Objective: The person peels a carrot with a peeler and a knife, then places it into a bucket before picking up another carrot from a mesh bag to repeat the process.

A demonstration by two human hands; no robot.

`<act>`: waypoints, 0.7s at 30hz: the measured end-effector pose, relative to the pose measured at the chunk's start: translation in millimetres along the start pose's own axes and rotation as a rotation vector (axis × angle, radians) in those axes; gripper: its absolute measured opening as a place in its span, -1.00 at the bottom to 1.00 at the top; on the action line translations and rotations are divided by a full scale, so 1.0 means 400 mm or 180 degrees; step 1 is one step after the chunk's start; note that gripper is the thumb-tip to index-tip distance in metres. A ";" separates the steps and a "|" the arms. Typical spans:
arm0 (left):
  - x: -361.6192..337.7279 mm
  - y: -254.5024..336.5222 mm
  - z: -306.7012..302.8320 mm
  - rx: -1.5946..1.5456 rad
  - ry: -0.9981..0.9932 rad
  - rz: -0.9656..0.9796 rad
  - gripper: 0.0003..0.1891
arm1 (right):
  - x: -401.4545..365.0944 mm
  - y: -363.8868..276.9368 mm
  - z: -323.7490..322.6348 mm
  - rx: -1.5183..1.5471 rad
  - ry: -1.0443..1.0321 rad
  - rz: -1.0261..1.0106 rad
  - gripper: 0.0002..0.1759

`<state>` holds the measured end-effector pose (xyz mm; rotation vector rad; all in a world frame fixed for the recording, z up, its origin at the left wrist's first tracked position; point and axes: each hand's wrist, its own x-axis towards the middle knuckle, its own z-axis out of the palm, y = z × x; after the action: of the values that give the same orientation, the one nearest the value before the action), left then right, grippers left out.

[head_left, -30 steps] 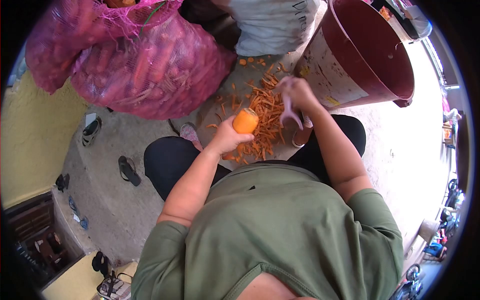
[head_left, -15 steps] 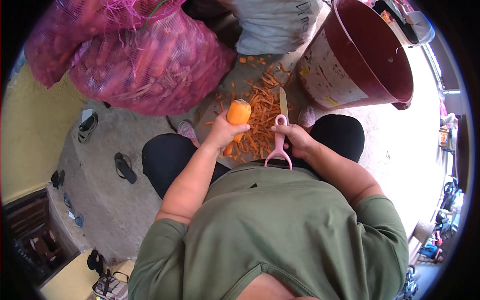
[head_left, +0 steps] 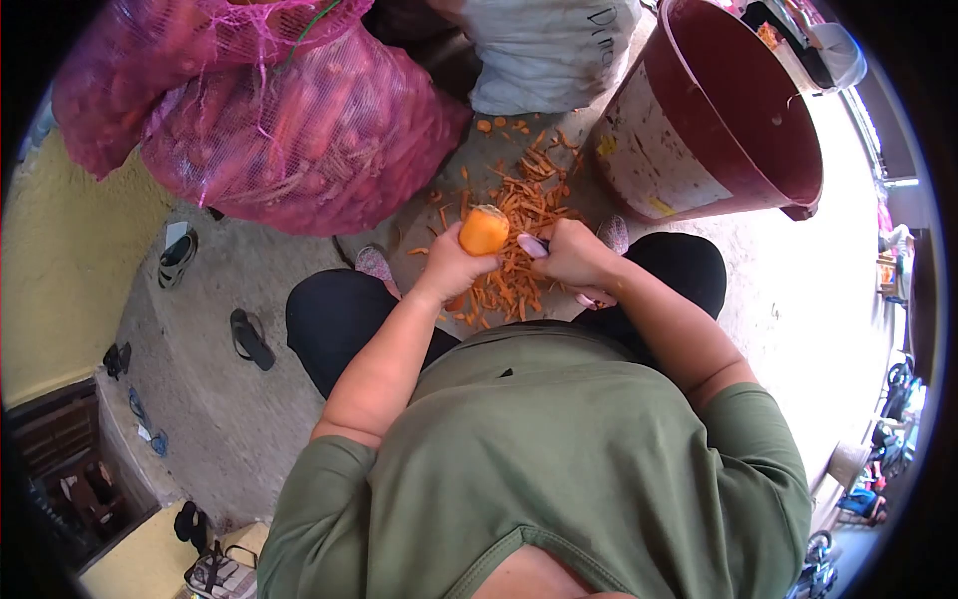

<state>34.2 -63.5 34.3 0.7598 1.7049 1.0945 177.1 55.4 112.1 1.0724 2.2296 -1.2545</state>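
My left hand (head_left: 454,268) is wrapped round a thick orange carrot (head_left: 484,232), its cut end tilted up toward me. Just right of it, my right hand (head_left: 579,258) is closed on a pink peeler (head_left: 595,298); a rounded pink end shows at the fingers on the left, and another pink part shows under the hand. The knife seen earlier is hidden or too unclear to make out. Orange peelings (head_left: 514,285) lie in a heap on the floor below and between both hands.
Pink mesh sacks of carrots (head_left: 299,140) stand at the upper left, beside a white sack (head_left: 549,50). A large dark red bucket (head_left: 664,150) leans at the upper right. A dark sandal (head_left: 251,339) and other footwear lie on the floor at left.
My right hand has turned over and moved up a little, swinging the peeler round from its upright pose. The blade beside it no longer shows. The carrot has tilted and shifted slightly right.
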 end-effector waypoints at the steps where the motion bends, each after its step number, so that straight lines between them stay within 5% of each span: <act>1: 0.003 -0.005 0.004 -0.0007 0.0043 0.0035 -0.54 | 0.011 0.006 0.011 -0.0302 -0.0002 0.0013 -0.71; 11: 0.000 -0.028 0.021 0.1068 0.0551 0.0075 -0.46 | 0.110 0.051 0.090 -0.0689 0.0130 0.0367 -0.65; 17: -0.007 -0.016 0.026 0.1914 0.0696 0.0130 -0.48 | 0.146 0.062 0.118 -0.0728 -0.0036 -0.0073 -0.70; 21: 0.018 -0.075 0.022 0.0154 -0.0044 0.0036 -0.59 | 0.127 0.061 0.086 -0.0779 0.0054 0.0129 -0.70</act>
<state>39.6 -66.7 2.6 0.8065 1.7226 1.0567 161.3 56.5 47.8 1.0305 2.2896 -0.9292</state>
